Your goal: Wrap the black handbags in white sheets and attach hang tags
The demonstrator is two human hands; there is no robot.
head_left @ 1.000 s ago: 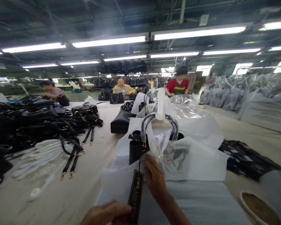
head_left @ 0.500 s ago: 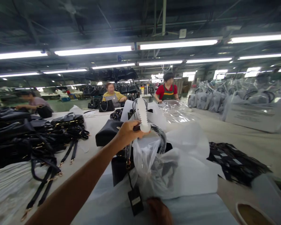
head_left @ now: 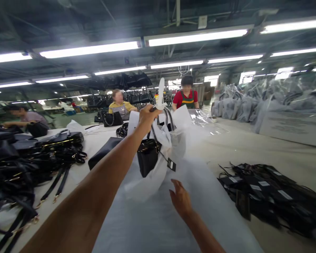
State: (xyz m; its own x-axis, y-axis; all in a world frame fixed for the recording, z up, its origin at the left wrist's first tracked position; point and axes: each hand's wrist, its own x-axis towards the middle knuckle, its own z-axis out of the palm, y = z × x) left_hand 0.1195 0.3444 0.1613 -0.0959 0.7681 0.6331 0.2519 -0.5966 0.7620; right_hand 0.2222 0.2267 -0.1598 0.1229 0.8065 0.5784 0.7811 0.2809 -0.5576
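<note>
I have the left hand (head_left: pixel 147 115) closed around the handles (head_left: pixel 169 119) of the black handbag (head_left: pixel 148 158), just above frame center; the bag body is directly below, near center. I cannot confirm whether its base bears on the white sheet (head_left: pixel 147 225). My right hand (head_left: pixel 181 200), lower center, grasps nothing visible: fingers parted, just below the tag (head_left: pixel 171 164). Status: tag attached by its cord; white strip (head_left: pixel 161 94) positioned at the handles; translucent wrap (head_left: pixel 178 140) gathered along the bag's frame-right side. Outstanding, in my judgement: the dark frame-left side is not yet covered.
</note>
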